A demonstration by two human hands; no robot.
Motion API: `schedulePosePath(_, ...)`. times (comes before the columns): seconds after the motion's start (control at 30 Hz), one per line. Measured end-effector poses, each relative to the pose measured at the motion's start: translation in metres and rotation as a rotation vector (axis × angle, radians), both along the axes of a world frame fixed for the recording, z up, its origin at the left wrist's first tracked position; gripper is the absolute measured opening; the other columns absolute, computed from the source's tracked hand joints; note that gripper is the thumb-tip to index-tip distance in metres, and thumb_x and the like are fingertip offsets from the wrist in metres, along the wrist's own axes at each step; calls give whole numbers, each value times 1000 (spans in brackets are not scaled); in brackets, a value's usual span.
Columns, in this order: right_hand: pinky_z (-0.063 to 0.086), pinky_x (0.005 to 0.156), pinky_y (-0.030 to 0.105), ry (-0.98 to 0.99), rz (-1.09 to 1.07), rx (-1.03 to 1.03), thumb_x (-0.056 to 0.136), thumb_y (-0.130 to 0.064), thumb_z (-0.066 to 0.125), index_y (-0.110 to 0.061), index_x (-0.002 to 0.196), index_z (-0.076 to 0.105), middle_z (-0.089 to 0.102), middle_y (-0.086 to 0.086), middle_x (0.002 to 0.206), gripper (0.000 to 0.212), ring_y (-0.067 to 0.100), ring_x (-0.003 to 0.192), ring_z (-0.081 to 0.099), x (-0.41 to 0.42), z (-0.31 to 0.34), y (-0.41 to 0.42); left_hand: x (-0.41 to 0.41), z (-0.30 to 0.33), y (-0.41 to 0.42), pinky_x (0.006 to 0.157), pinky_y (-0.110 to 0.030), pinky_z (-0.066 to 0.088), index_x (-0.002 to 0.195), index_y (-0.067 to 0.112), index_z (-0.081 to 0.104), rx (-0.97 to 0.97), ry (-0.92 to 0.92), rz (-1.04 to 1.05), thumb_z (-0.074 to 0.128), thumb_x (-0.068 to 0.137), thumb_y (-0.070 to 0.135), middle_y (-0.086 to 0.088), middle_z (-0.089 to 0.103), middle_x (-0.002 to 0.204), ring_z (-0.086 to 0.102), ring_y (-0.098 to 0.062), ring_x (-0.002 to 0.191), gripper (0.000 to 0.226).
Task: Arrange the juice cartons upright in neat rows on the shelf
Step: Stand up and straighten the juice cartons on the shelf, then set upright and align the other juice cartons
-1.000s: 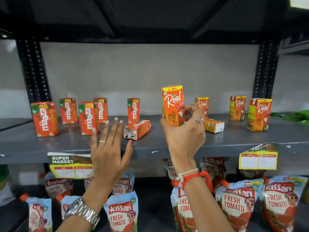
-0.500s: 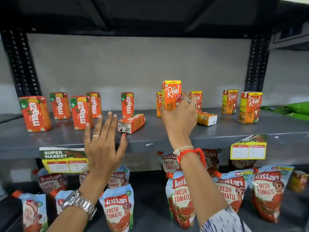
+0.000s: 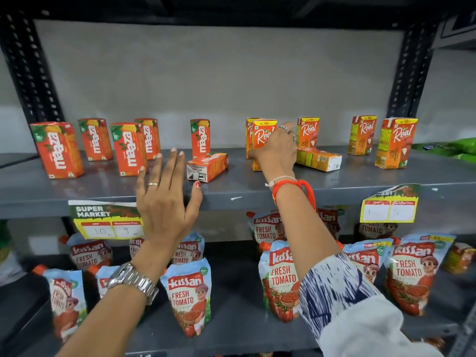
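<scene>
right hand (image 3: pixel 277 148) grips an upright real carton (image 3: pixel 264 136), seating it on the shelf (image 3: pixel 257 188) — left hand (image 3: pixel 164 202) hovers splayed and empty, so next comes the toppled maaza carton (image 3: pixel 207 167).

Right hand (image 3: pixel 275 150) grips upright Real carton (image 3: pixel 264 134), seemingly on shelf (image 3: pixel 257 186).

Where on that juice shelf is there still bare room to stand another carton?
Bare shelf runs along the front edge, and behind the fallen Maaza carton, between the upright Maaza and the Real carton in the right hand. The Maaza cluster is crowded.
</scene>
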State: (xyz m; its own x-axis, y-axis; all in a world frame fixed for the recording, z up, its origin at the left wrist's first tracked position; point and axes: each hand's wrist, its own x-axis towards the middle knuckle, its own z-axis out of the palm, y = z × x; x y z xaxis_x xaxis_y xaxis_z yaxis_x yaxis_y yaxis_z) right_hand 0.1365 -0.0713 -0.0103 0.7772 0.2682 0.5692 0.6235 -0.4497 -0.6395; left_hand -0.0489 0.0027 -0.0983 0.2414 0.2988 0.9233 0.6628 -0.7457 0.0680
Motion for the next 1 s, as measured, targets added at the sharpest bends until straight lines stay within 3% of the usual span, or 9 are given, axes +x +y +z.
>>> schedulePosePath(0.2, 47, 92, 36, 8, 40, -29, 58, -38, 87, -3, 127, 40, 47, 11, 127, 90, 27, 122, 49, -1, -1, -2, 0, 0, -1, 114, -40, 18, 140, 9, 40, -16, 21, -12, 25, 93, 49, -8, 45, 144, 39, -24, 135, 64)
schedulePosePath(0.3, 46, 93, 37, 42, 53, -29, 58, -42, 87, -1, 129, 38, 45, 13, 130, 95, 29, 124, 47, -7, -2, -9, -5, 1, -5, 119, -34, 4, 146, 5, 27, -33, -7, -105, 26, 92, 50, -10, 30, 152, 21, -21, 143, 70)
schedulePosePath(0.37, 44, 96, 39, -28, 15, -18, 61, -45, 84, 1, 130, 38, 41, 14, 133, 95, 31, 125, 44, -15, -5, -16, -10, 4, -11, 120, -33, 3, 148, 4, 18, -60, -64, -211, 29, 92, 48, -10, 19, 156, 10, -18, 146, 73)
schedulePosePath(0.5, 42, 95, 35, -204, -32, 114, 78, -38, 72, -1, 130, 40, 45, 15, 133, 71, 31, 125, 41, -57, -10, -22, -34, 19, -10, 120, -38, 1, 149, 6, 18, -11, -106, -171, 29, 92, 46, -7, 16, 157, 9, -19, 146, 71)
schedulePosePath(0.63, 44, 88, 37, -238, 116, 67, 84, -42, 63, -3, 110, 58, 60, 13, 116, 48, 32, 110, 55, -93, -13, -2, -68, 18, 16, 118, -46, 0, 148, 10, 23, -18, -45, 5, 28, 91, 48, -5, 21, 156, 12, -21, 146, 69)
schedulePosePath(0.7, 45, 83, 38, -179, 157, -7, 80, -59, 59, -3, 104, 61, 63, 14, 110, 61, 33, 106, 58, -105, -16, 11, -83, 12, 33, 117, -44, -4, 148, 12, 23, -53, -34, 52, 27, 91, 49, -4, 22, 156, 13, -20, 146, 69)
schedulePosePath(0.8, 39, 91, 42, -69, 51, -256, 71, -76, 52, -7, 112, 61, 59, 17, 121, 81, 38, 115, 49, -118, -20, 33, -100, 4, 54, 117, -42, -6, 149, 12, 21, -95, -12, 103, 23, 90, 51, -5, 23, 155, 14, -19, 145, 70)
schedulePosePath(0.87, 35, 95, 44, -45, -27, -339, 70, -72, 58, -8, 118, 57, 54, 19, 127, 79, 38, 118, 46, -122, -23, 41, -105, -1, 65, 118, -45, -4, 148, 11, 23, -107, 14, 101, 20, 90, 51, -6, 25, 155, 16, -20, 145, 70)
schedulePosePath(1.0, 42, 91, 39, -44, -43, -233, 74, -50, 69, -6, 113, 59, 60, 17, 120, 60, 35, 113, 54, -122, -24, 45, -107, -6, 77, 119, -41, 0, 145, 9, 31, -80, 5, 44, 18, 92, 51, -6, 32, 152, 22, -19, 143, 69)
